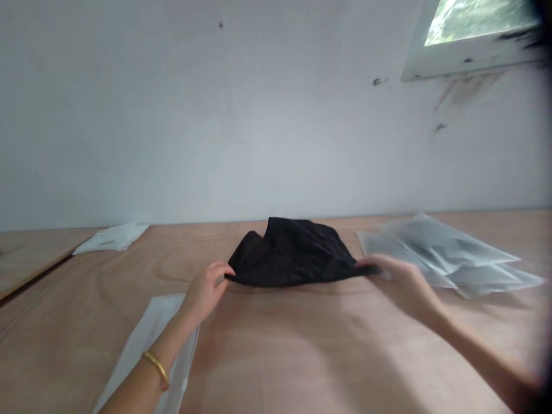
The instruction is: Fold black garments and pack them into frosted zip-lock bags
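A black cloth garment (293, 253), thin and partly sheer at its left, is stretched between my two hands over the wooden table. My left hand (211, 284) pinches its near left corner. At the opposite corner my right hand (394, 279), smeared by motion, grips the near right edge. The near edge of the garment hangs in a shallow sag, while its far part bunches up toward the wall. Its exact kind I cannot make out. A gold bangle (156, 368) circles my left wrist.
Frosted clear plastic bags (448, 250) lie in a loose pile at the right. White sheets (149, 322) lie under my left forearm, and more white sheets (114, 237) rest at the back left. A gap (38, 278) runs between tabletops. Behind stands a wall (259, 115).
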Action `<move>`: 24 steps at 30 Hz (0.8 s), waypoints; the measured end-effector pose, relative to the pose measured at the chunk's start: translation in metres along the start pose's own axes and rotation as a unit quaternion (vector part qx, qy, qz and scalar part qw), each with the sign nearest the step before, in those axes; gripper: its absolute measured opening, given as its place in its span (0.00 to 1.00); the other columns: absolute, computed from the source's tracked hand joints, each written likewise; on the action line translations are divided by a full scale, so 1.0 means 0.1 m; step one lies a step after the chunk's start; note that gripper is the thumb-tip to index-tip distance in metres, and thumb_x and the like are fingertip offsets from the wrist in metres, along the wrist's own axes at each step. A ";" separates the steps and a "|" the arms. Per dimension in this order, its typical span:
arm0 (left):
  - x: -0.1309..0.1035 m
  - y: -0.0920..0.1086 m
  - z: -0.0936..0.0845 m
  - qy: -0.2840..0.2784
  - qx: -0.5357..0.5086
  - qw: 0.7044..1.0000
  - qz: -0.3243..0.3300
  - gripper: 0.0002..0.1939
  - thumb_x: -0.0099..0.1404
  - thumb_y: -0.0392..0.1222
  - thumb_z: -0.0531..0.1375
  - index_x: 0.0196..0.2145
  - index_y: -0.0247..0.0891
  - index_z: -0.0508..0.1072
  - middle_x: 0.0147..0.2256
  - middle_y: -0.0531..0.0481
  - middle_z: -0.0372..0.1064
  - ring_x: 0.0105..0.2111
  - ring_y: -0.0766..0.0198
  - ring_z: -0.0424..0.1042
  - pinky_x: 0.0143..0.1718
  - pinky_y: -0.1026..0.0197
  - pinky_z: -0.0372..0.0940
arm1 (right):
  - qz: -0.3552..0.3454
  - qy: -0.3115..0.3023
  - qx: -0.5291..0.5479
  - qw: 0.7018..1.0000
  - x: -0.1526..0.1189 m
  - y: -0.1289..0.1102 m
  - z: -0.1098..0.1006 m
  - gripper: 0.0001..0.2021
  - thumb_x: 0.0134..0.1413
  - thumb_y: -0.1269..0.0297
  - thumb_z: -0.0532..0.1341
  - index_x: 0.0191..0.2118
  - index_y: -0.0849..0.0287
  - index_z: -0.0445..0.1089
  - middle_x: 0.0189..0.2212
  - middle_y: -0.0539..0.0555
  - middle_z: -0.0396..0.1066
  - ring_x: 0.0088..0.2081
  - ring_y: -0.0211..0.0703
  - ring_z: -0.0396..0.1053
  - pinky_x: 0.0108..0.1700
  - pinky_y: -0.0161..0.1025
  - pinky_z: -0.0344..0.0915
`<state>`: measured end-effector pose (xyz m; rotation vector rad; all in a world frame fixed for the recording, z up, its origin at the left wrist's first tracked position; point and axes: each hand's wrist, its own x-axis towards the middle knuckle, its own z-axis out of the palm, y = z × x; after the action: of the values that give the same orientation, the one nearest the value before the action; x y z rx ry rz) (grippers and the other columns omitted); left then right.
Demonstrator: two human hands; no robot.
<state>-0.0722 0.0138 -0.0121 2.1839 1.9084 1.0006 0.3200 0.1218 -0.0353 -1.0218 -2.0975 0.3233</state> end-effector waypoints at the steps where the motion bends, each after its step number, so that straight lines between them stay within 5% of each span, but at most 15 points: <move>1: -0.13 -0.04 0.09 -0.028 0.007 1.000 0.000 0.12 0.55 0.29 0.55 0.31 0.40 0.77 0.35 0.49 0.76 0.38 0.60 0.74 0.44 0.57 0.66 | -0.002 -0.023 -0.018 1.000 -0.13 0.03 0.07 0.13 0.60 0.54 0.57 0.42 0.58 0.71 0.37 0.53 0.74 0.35 0.42 0.72 0.38 0.42 0.70; 5: -0.56 -0.08 0.14 -0.084 0.078 0.993 -0.017 0.13 0.59 0.35 0.57 0.38 0.43 0.78 0.43 0.45 0.76 0.45 0.51 0.73 0.50 0.45 0.63 | -0.002 -0.088 -0.105 0.991 -0.44 0.21 0.06 0.08 0.55 0.60 0.59 0.39 0.51 0.74 0.39 0.53 0.76 0.41 0.48 0.73 0.39 0.42 0.71; 9: -0.90 -0.14 0.02 -0.056 0.277 0.954 -0.098 0.24 0.63 0.50 0.55 0.55 0.44 0.69 0.61 0.43 0.59 0.62 0.41 0.53 0.58 0.30 0.45 | 0.021 -0.094 -0.222 0.970 -0.40 0.52 -0.16 0.16 0.50 0.71 0.55 0.43 0.53 0.73 0.49 0.58 0.72 0.51 0.55 0.68 0.48 0.50 0.64; 14: -1.25 -0.30 0.08 -0.137 0.304 0.912 -0.240 0.36 0.66 0.61 0.44 0.66 0.43 0.48 0.67 0.43 0.40 0.66 0.41 0.37 0.56 0.24 0.40 | 0.083 -0.103 -0.311 0.941 -0.31 0.66 -0.27 0.18 0.52 0.76 0.49 0.44 0.59 0.71 0.35 0.63 0.75 0.34 0.57 0.74 0.32 0.46 0.62; 17: -1.30 -0.32 0.10 -0.159 0.294 0.911 -0.242 0.37 0.66 0.62 0.43 0.67 0.44 0.45 0.67 0.45 0.37 0.67 0.43 0.34 0.58 0.26 0.36 | 0.111 -0.149 -0.301 0.935 -0.47 0.48 -0.31 0.25 0.52 0.76 0.49 0.56 0.62 0.63 0.31 0.65 0.75 0.27 0.56 0.73 0.24 0.43 0.57; 20: -1.25 -0.24 0.10 -0.152 0.277 0.914 -0.255 0.36 0.66 0.61 0.45 0.66 0.43 0.48 0.67 0.43 0.39 0.66 0.41 0.36 0.56 0.24 0.38 | 0.118 -0.242 -0.198 0.942 -0.78 0.12 -0.31 0.34 0.48 0.78 0.51 0.63 0.55 0.54 0.28 0.60 0.75 0.26 0.50 0.73 0.27 0.41 0.59; 24: -1.15 0.10 0.17 -0.074 0.247 0.946 -0.199 0.28 0.67 0.51 0.50 0.62 0.40 0.60 0.65 0.40 0.50 0.65 0.42 0.47 0.57 0.25 0.43 | 0.107 -0.356 -0.096 0.923 -1.03 -0.52 -0.17 0.30 0.44 0.75 0.56 0.54 0.44 0.67 0.22 0.49 0.71 0.24 0.43 0.70 0.25 0.36 0.58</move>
<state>-0.0565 -0.0872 -0.0684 1.8642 2.5850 0.3051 0.3426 0.0083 -0.0517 -1.4047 -2.7040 0.6931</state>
